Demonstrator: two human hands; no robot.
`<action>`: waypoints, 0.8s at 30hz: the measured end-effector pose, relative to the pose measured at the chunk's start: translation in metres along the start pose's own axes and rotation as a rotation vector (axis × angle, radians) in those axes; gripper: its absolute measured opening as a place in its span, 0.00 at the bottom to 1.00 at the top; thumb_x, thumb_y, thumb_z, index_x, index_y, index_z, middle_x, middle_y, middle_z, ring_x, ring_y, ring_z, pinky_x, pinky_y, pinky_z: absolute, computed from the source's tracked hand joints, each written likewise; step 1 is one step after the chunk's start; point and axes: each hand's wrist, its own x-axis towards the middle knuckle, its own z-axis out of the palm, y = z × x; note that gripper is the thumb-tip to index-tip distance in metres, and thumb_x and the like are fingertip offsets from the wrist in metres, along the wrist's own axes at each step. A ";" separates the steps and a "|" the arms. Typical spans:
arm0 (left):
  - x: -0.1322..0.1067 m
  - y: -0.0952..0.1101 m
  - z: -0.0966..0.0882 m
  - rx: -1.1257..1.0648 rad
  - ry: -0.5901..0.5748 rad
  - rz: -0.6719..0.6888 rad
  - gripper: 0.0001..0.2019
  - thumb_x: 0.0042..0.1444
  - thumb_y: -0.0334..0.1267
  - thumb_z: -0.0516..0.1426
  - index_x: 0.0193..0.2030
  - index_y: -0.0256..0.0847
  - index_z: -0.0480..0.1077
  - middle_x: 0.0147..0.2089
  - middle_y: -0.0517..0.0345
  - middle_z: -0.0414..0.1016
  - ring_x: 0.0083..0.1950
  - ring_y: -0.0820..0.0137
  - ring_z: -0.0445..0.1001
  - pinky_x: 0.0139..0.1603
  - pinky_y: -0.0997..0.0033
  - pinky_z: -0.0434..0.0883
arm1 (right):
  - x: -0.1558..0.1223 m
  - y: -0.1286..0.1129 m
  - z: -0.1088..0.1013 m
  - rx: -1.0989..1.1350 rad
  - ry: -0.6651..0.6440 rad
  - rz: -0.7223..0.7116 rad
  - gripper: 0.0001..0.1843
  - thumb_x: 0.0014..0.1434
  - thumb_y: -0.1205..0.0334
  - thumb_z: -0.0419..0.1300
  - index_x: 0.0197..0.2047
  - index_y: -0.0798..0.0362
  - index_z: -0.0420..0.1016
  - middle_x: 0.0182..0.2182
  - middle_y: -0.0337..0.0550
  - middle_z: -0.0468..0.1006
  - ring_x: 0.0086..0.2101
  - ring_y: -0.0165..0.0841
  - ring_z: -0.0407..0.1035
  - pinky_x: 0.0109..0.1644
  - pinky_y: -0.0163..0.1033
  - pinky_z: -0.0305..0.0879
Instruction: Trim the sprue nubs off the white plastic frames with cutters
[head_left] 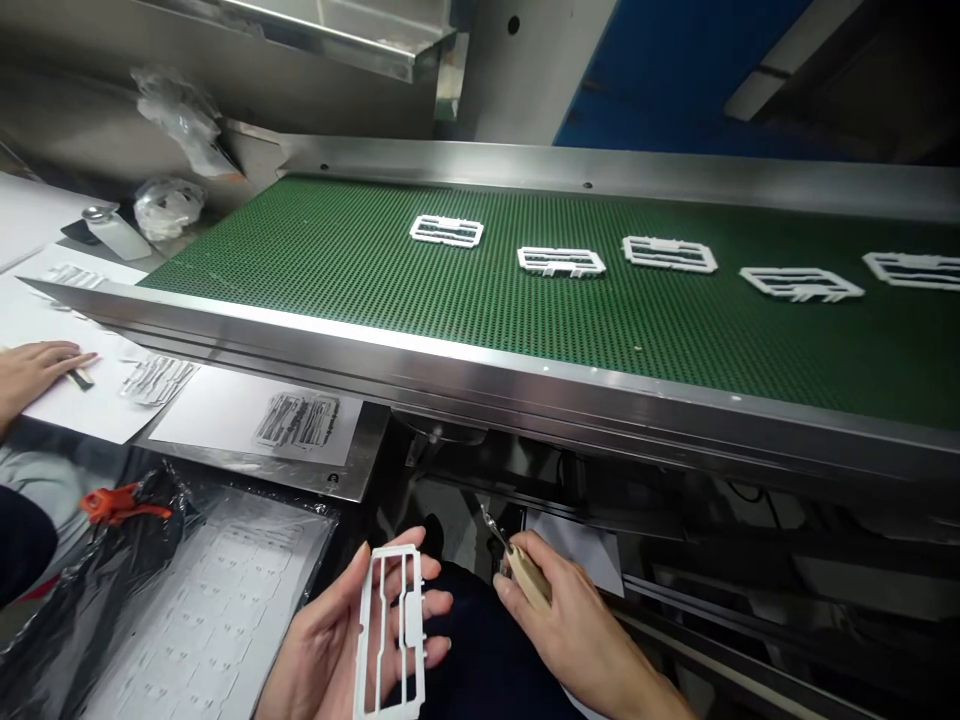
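Observation:
My left hand (330, 635) holds a white plastic frame (414, 615) with long slots and small tabs along its right side. The frame rests across the palm, tilted upright, with the thumb at its upper left edge and fingertips showing behind it. In my right hand (562, 610) is a deburring tool (529, 577) with a beige handle and a thin, bent metal tip. Its tip points up and left, apart from the frame. Both hands are over my dark-clothed lap, in front of the conveyor.
Several similar frames (446, 231) lie spaced along a green conveyor belt (337, 260) with a metal side rail (480, 355). Stacked frames (296, 420) sit on a paper-covered ledge. At left are a co-worker's hand (37, 375), orange-handled cutters (124, 503) and a plastic-lined box of frames (202, 610).

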 end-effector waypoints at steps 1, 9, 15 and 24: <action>0.001 0.000 -0.001 -0.005 0.003 0.007 0.19 0.66 0.40 0.47 0.55 0.31 0.71 0.46 0.40 0.82 0.46 0.50 0.80 0.47 0.47 0.76 | -0.002 -0.002 0.003 0.041 0.002 -0.009 0.08 0.64 0.53 0.50 0.37 0.48 0.60 0.28 0.34 0.67 0.29 0.31 0.62 0.35 0.35 0.58; 0.004 0.004 -0.008 -0.048 0.041 0.050 0.19 0.65 0.39 0.50 0.56 0.30 0.70 0.49 0.36 0.80 0.49 0.47 0.78 0.52 0.42 0.73 | -0.012 -0.026 0.025 0.216 -0.001 0.036 0.11 0.57 0.53 0.57 0.39 0.48 0.63 0.29 0.36 0.68 0.30 0.31 0.63 0.32 0.34 0.59; 0.004 0.007 -0.012 -0.062 0.068 0.072 0.17 0.64 0.36 0.52 0.55 0.32 0.71 0.51 0.36 0.79 0.54 0.48 0.75 0.56 0.42 0.69 | -0.011 -0.040 0.030 0.250 -0.088 0.065 0.09 0.51 0.60 0.58 0.34 0.48 0.61 0.25 0.31 0.64 0.24 0.28 0.59 0.29 0.33 0.56; 0.007 0.008 -0.017 -0.041 0.189 0.156 0.15 0.60 0.31 0.55 0.54 0.32 0.71 0.49 0.32 0.79 0.55 0.43 0.74 0.52 0.39 0.71 | -0.006 -0.042 0.048 0.272 -0.095 -0.053 0.12 0.45 0.64 0.60 0.33 0.49 0.62 0.27 0.32 0.64 0.25 0.28 0.55 0.29 0.34 0.54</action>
